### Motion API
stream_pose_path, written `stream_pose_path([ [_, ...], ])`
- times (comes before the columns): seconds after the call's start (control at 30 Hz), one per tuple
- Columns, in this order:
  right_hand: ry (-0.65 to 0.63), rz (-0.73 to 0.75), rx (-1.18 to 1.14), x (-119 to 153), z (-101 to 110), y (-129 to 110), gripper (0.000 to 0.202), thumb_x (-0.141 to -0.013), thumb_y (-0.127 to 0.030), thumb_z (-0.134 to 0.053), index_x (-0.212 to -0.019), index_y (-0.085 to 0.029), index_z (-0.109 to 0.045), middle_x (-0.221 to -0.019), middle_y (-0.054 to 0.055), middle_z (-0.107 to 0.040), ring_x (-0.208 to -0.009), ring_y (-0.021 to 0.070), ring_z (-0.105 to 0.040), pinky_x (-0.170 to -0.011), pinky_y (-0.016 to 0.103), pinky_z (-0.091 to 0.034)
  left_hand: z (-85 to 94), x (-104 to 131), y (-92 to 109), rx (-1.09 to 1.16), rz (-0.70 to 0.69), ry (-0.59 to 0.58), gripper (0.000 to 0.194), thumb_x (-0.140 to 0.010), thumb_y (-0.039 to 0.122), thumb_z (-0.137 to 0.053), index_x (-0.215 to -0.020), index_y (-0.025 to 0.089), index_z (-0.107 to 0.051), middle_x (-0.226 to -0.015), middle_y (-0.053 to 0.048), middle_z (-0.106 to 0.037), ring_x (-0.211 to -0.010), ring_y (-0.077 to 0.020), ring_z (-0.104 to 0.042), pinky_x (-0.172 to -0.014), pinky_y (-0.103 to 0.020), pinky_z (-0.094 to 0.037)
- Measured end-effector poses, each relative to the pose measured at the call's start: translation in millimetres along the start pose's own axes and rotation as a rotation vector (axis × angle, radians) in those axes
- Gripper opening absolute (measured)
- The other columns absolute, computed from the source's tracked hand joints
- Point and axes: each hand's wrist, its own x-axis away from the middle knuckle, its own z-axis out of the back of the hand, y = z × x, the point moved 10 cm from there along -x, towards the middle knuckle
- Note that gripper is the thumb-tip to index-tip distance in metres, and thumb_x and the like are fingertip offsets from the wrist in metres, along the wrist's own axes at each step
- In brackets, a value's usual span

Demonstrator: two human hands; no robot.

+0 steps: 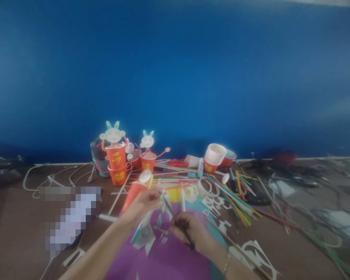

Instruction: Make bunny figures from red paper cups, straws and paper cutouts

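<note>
Bare forearms (99, 243) are slanting in from the bottom edge, over a purple sheet (175, 262) that is covering part of the brown surface (14, 229). The left hand (142, 204) is pinching a small green-edged paper piece (162, 197) between thumb and fingers, though blur is hiding its outline. Close beside it, the right hand (198, 230) is curling around the dark handles of what seem to be scissors (188, 238), with the blades pointing up toward that piece; how far they are parting, I cannot tell.

Judging by this, the person is trimming the piece along its edge. The next move would be calling for a steady pinch, the paper turning into the blades and the fingertips keeping clear of the cut.

Below the left hand, a white scrap (149, 238) is lying on the sheet, and an orange cup (132, 194) is lying tilted just beside that hand. Farther back, a rabbit-headed figure (116, 161) is standing on the surface near a smaller figure (148, 160), while coloured sticks (242, 216) are spreading off to the right.
</note>
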Motion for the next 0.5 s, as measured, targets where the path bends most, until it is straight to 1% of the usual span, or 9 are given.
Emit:
stream_pose_path([
  [0.1,-0.011,0.016,-0.007,1.8,-1.5,-5.7,0.037,-0.069,-0.057,-0.068,-0.072,-0.021,-0.06,-0.045,-0.008,-0.044,-0.033,0.0061,-0.029,-0.034,0.02,-0.022,-0.4,0.0,-2.0,-0.002,0.015,-0.03,0.021,-0.06,0.027,-0.071,-0.053,0.016,-0.055,-0.095,-0.008,-0.059,-0.1,-0.0248,-0.05,-0.076,-0.029,-0.039],
  [0.2,-0.022,0.028,0.0,2.7,-2.5,-9.4,0.033,-0.069,-0.052,-0.071,-0.071,-0.02,-0.061,-0.045,-0.008,-0.046,-0.034,0.0059,-0.031,-0.034,0.019,-0.023,-0.1,-0.2,-3.3,-0.001,0.033,-0.046,0.022,-0.059,0.027,-0.072,-0.052,0.017,-0.053,-0.096,-0.008,-0.058,-0.101,-0.0252,-0.05,-0.076,-0.029,-0.039],
  [0.3,-0.017,0.001,0.021,3.5,-1.9,-8.2,0.029,-0.068,-0.046,-0.074,-0.072,-0.02,-0.062,-0.048,-0.007,-0.049,-0.034,0.0054,-0.033,-0.033,0.018,-0.023,-3.5,-0.8,-1.7,-0.017,0.029,-0.091,0.025,-0.058,0.027,-0.072,-0.049,0.017,-0.051,-0.093,-0.007,-0.058,-0.098,-0.0249,-0.051,-0.075,-0.029,-0.039],
  [0.37,-0.012,-0.011,0.033,4.6,-1.3,-9.1,0.028,-0.069,-0.045,-0.074,-0.072,-0.019,-0.062,-0.047,-0.007,-0.049,-0.033,0.0053,-0.033,-0.032,0.018,-0.023,-5.8,-0.8,-1.3,-0.035,0.033,-0.119,0.025,-0.057,0.026,-0.071,-0.049,0.017,-0.05,-0.092,-0.007,-0.058,-0.096,-0.0243,-0.051,-0.074,-0.029,-0.038],
  [0.5,-0.001,0.036,0.106,7.2,1.1,-19.9,0.025,-0.07,-0.041,-0.074,-0.07,-0.019,-0.063,-0.047,-0.006,-0.049,-0.035,0.0054,-0.035,-0.033,0.017,-0.026,-7.0,-0.3,-1.4,-0.034,0.048,-0.131,0.025,-0.056,0.026,-0.069,-0.048,0.018,-0.047,-0.091,-0.008,-0.058,-0.093,-0.0238,-0.051,-0.073,-0.03,-0.037],
])
